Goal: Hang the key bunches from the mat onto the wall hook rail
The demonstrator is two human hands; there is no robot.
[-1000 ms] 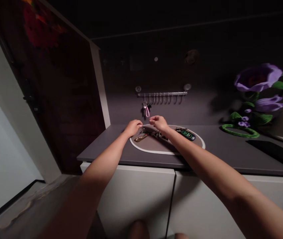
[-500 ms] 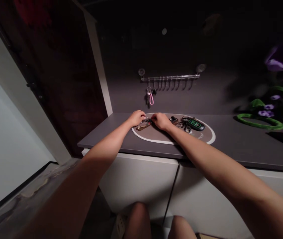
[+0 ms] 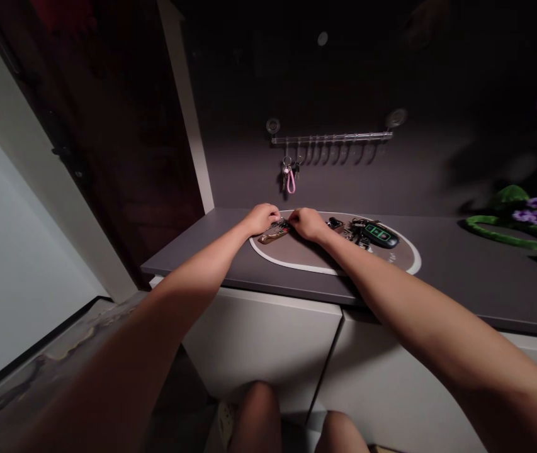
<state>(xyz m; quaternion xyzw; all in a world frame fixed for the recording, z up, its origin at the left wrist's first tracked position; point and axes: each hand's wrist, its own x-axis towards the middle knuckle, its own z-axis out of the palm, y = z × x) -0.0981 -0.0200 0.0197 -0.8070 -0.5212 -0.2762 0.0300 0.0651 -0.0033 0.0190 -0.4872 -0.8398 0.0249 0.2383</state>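
Left hand (image 3: 263, 218) and right hand (image 3: 306, 224) both curl narrow; I can't tell if they grip anything. Keys (image 3: 272, 236) by the left, at nine o'clock on the mat (image 3: 303, 255), might tangle if tugged. The mat also has a fob (image 3: 380, 234) at three; past it, at twelve, a rack (image 3: 333, 138) holds a pink strap (image 3: 291, 182)

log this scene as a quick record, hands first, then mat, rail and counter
left hand: at the left end of the mat, beside a small brown item; grip unclear
right hand: low over the mat, fingertips hidden
mat: oval, white-rimmed; a key fob lies right of the right hand
rail: on the wall; pink loop hangs near its left end
counter: dark; green ring and purple flowers at right
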